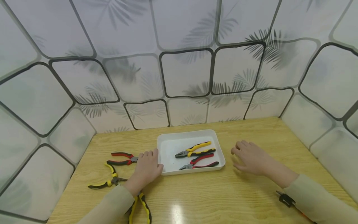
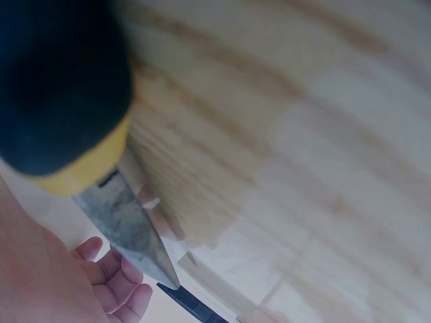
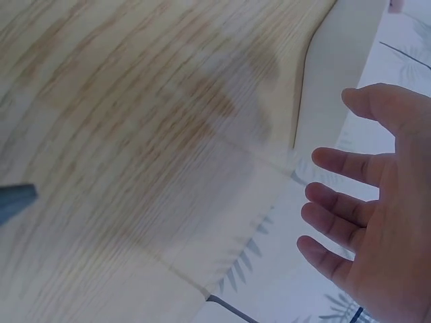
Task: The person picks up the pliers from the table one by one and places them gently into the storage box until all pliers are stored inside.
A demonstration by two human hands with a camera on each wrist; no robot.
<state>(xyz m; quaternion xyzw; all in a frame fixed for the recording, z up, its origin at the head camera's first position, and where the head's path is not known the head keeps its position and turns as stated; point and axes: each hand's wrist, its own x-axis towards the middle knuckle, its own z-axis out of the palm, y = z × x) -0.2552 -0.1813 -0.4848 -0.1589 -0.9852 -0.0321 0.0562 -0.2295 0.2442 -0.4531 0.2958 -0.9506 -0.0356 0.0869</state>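
Note:
A white tray sits on the table with two pliers in it: combination pliers with yellow and black handles and pliers with red and black handles. My left hand is at the tray's left side, its fingers loosely bent near the rim; whether it touches is unclear. To the right of the tray my right hand hovers with relaxed, spread fingers and holds nothing. Red-handled pliers lie left of the left hand, their jaws partly hidden by it. Yellow-black long-nose pliers lie spread nearby.
More yellow-black pliers lie partly under the left forearm. Beneath the right sleeve is a pointed tool with black and orange parts, mostly hidden. Patterned fabric walls close off the table's back and sides.

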